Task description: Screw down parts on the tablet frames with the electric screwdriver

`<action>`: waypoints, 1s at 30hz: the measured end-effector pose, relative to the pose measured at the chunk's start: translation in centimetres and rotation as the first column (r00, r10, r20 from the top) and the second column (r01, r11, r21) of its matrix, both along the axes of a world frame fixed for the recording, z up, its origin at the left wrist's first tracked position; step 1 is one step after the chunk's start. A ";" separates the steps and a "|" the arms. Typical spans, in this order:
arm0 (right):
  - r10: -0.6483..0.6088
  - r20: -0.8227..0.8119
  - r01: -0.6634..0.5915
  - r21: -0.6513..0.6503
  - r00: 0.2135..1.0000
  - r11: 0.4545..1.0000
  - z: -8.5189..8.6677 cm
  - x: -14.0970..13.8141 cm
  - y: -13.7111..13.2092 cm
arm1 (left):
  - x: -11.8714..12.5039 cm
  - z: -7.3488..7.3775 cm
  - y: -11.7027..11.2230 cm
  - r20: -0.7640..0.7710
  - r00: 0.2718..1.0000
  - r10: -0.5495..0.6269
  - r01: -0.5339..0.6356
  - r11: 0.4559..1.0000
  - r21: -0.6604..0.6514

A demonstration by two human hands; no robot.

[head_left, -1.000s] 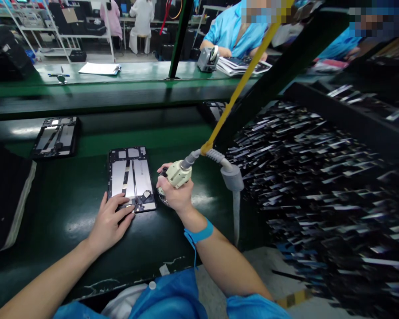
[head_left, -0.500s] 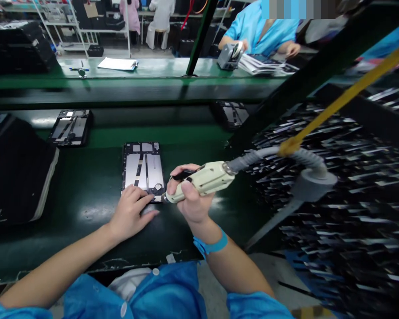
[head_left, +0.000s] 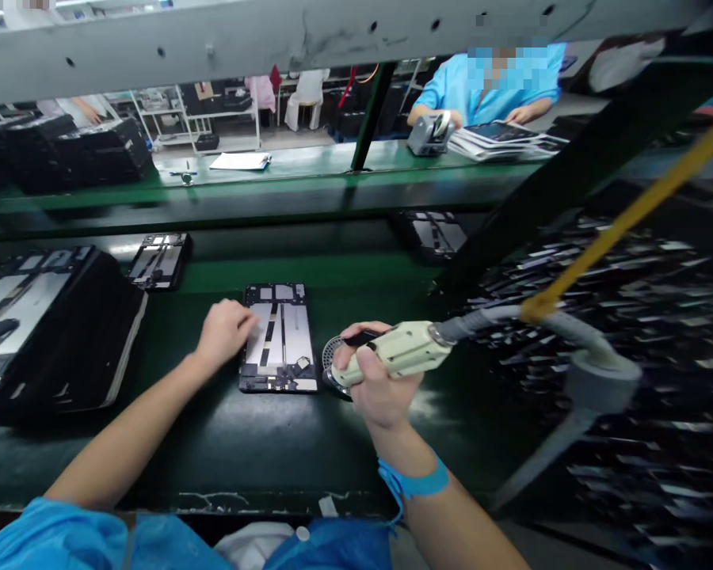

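In front of me on the green bench lies an opened tablet (head_left: 297, 332), its back off, showing a silver battery area and dark flat cables. My left hand (head_left: 223, 334) is beside its left edge, fingers curled together; whether anything sits between them is hidden. My right hand (head_left: 383, 388) wraps round a cream electric screwdriver (head_left: 413, 348), to the right of the tablet. The screwdriver's nose is over a round perforated metal dish (head_left: 331, 354), partly covered by my hand, and its bit cannot be made out.
A stack of opened tablets (head_left: 65, 340) stands at left. Two more tablets, one at back left (head_left: 160, 261) and one at back right (head_left: 436, 235), lie farther off. A grey cable (head_left: 478, 323) and yellow strap (head_left: 630, 229) hang at right. A person in blue (head_left: 481, 87) works opposite.
My right hand has drawn the screwdriver off the tablet's lower edge to the dish at its right. My left hand has left that lower edge for the left side, fingers now curled. The view has tilted up.
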State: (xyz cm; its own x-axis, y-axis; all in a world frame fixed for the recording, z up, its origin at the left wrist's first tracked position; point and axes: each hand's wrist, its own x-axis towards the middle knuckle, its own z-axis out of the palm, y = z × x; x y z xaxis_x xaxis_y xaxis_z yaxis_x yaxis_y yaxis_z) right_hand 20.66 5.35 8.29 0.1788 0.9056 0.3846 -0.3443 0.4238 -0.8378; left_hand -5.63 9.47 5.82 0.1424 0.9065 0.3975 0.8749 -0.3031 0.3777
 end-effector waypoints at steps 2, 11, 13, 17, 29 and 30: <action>-0.031 0.051 0.032 -0.027 0.998 0.999 -0.7 0.3 0.4 | -2.2 0.5 3.2 0.024 0.993 0.115 -0.116 0.992 0.047; -0.086 0.243 0.102 -0.056 0.966 0.993 -0.8 1.4 0.7 | 0.4 -2.0 -3.3 0.075 0.991 -0.114 0.109 0.992 0.071; -0.099 0.252 0.116 -0.053 0.963 0.992 -0.8 1.5 0.9 | 1.8 -2.4 -5.8 0.109 0.973 -0.201 0.194 0.978 0.074; -0.119 0.282 0.139 -0.054 0.952 0.989 -1.1 1.5 1.4 | 3.0 -3.2 -8.1 0.148 0.910 -0.388 0.376 0.921 0.105; -0.166 0.327 0.195 -0.061 0.931 0.979 -1.9 1.1 1.8 | 2.2 -4.2 -7.9 0.130 0.899 -0.419 0.415 0.908 0.060; -0.165 0.325 0.196 -0.065 0.931 0.979 -1.9 1.1 1.7 | 1.7 -3.9 -7.4 0.135 0.921 -0.366 0.368 0.930 0.011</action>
State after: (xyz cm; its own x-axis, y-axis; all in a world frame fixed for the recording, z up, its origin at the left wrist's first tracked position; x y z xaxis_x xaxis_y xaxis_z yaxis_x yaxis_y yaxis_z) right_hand 21.73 7.09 6.39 0.2254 0.9044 0.3623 0.0202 0.3675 -0.9298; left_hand -3.89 2.08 1.91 0.4129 0.8064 0.4233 0.6455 -0.5870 0.4887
